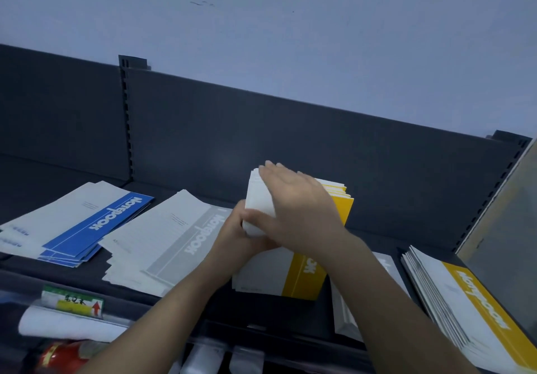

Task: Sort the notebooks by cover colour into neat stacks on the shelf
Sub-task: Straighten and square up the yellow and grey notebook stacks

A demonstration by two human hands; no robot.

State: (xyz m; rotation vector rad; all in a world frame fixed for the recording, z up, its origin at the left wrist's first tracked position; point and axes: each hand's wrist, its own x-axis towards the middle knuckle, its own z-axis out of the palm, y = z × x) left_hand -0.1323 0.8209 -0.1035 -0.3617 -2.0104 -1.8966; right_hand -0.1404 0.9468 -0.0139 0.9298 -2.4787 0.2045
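A bundle of yellow notebooks (341, 199) stands on edge at the middle of the dark shelf (186, 181). My left hand (235, 237) grips its near lower corner. My right hand (299, 208) lies flat over its top and front. Under the bundle lies a yellow notebook stack (293, 274). A blue notebook stack (96, 225) is fanned out at the left. A grey notebook stack (162, 237) sits beside it. Another yellow stack (470, 301) lies at the right, with grey notebooks (345, 312) partly hidden under my right forearm.
The shelf's dark back panel (290, 146) rises behind the stacks, with a slotted upright (128, 117) at the left. A cardboard-like panel (505, 208) leans at the right end. A price label (72, 301) and a red item (61, 356) sit below the front edge.
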